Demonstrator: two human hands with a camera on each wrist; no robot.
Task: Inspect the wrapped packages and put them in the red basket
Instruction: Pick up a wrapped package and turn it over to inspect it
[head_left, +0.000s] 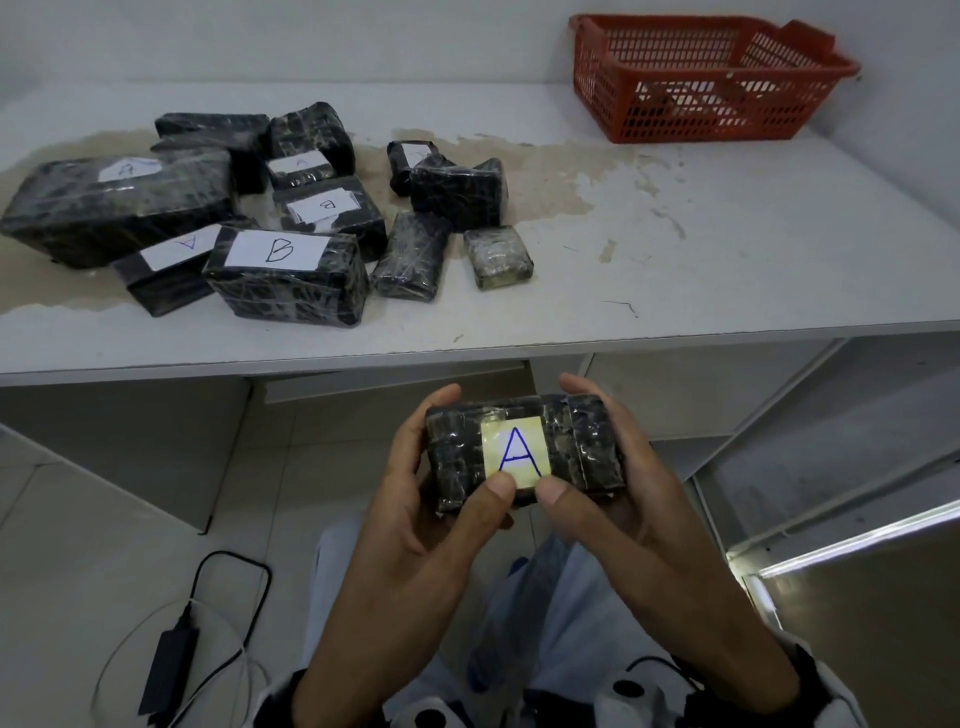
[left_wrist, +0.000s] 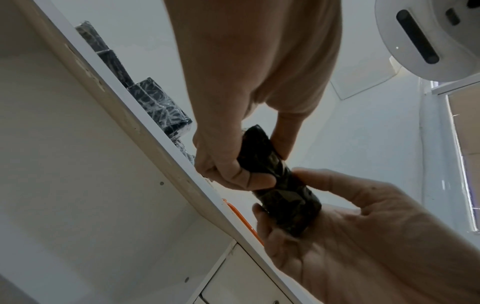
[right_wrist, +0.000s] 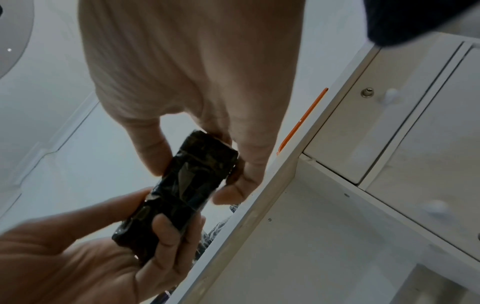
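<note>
Both hands hold one black wrapped package (head_left: 571, 447) below the table's front edge, its yellow label marked "A" facing up. My left hand (head_left: 467, 441) grips its left end and my right hand (head_left: 566, 439) its right end, both thumbs on the near edge of the label. The left wrist view shows the package (left_wrist: 280, 185) from below, and so does the right wrist view (right_wrist: 182, 185). Several more wrapped packages (head_left: 285, 275), some labelled A or B, lie on the left of the table. The red basket (head_left: 701, 111) stands at the back right corner.
The white table (head_left: 675, 249) has a brown stained patch under the packages. Under it are white shelves and drawers (right_wrist: 389, 133). A black power adapter (head_left: 166, 670) with cables lies on the floor at lower left. A wall rises behind the table.
</note>
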